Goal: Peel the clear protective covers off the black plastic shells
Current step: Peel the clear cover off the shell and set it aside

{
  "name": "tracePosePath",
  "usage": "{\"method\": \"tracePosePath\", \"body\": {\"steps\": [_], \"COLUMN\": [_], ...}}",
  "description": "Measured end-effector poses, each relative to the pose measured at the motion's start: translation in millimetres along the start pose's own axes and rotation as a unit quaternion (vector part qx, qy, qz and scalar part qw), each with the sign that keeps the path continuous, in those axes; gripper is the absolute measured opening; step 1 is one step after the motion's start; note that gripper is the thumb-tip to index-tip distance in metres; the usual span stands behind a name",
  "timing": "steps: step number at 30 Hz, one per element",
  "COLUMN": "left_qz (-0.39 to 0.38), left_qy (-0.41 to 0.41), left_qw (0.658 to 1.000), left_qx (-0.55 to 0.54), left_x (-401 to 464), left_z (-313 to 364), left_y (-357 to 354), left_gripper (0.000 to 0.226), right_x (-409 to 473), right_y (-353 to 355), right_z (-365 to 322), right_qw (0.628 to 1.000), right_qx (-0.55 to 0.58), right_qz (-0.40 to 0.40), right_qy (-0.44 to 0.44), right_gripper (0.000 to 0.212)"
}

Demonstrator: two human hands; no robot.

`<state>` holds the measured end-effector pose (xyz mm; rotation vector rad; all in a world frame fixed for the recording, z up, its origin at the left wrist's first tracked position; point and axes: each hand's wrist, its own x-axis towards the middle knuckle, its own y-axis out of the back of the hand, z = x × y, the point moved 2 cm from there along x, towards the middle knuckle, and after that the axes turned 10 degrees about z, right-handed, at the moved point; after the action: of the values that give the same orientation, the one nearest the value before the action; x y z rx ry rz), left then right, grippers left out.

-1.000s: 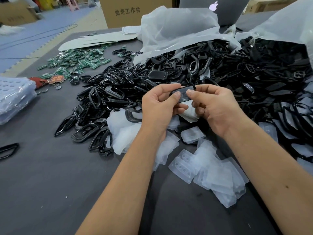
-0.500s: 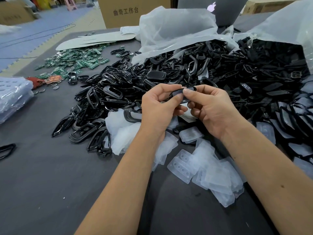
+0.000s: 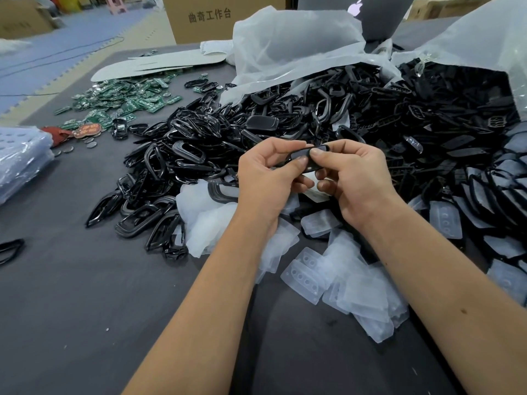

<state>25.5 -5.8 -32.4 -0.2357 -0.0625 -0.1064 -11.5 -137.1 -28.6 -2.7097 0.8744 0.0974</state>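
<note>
A small black plastic shell is held above the table between both hands. My left hand pinches its left end with thumb and forefinger. My right hand pinches its right end, thumb on top. Fingers hide most of the shell, and I cannot tell whether a clear cover is on it. Something pale shows under my right fingers. A big heap of black shells lies behind the hands. Peeled clear covers are piled under my wrists.
Black ring frames spread left of the hands. Green circuit boards lie at the far left. White plastic bags, a cardboard box and a laptop stand behind. A wrapped bundle sits at the left edge.
The shell has been turned slightly in my fingers and both thumbs have shifted closer together on it. The hands stay in the same place.
</note>
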Motion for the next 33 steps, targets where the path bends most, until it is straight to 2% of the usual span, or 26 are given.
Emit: {"method": "tracePosePath", "body": {"steps": [4,9,13,18,21,25,29,33], "left_qz": [0.009,0.023,0.025,0.022,0.032,0.039,0.054,0.033], "left_qy": [0.007,0.012,0.012,0.004,-0.001,0.010,0.011,0.010], "left_qw": [1.000,1.000,1.000,1.000,0.999,0.999,0.998,0.999], "left_qx": [-0.008,-0.007,-0.004,0.004,0.022,0.018,0.018,0.021], "left_x": [0,1,2,0,-1,1,3,1], "left_z": [0,0,0,1,0,-1,-1,-1], "left_y": [0,1,1,1,0,0,1,1], "left_gripper": [0.022,0.019,0.018,0.013,0.016,0.015,0.014,0.016], "right_x": [1,4,6,7,8,8,7,8], "right_y": [1,7,10,11,12,11,9,11], "right_z": [-1,-5,-4,-1,-1,-1,-3,0], "right_qw": [1.000,0.999,0.999,0.991,0.988,0.986,0.992,0.984], "right_qx": [0.006,0.014,-0.033,-0.099,-0.120,-0.122,-0.075,-0.127], "right_qz": [0.002,-0.043,-0.033,-0.007,-0.010,-0.035,-0.062,-0.036], "right_qy": [-0.004,-0.016,0.023,0.090,0.100,0.105,0.078,0.117], "right_gripper": [0.008,0.016,0.007,0.011,0.010,0.019,0.036,0.020]}}
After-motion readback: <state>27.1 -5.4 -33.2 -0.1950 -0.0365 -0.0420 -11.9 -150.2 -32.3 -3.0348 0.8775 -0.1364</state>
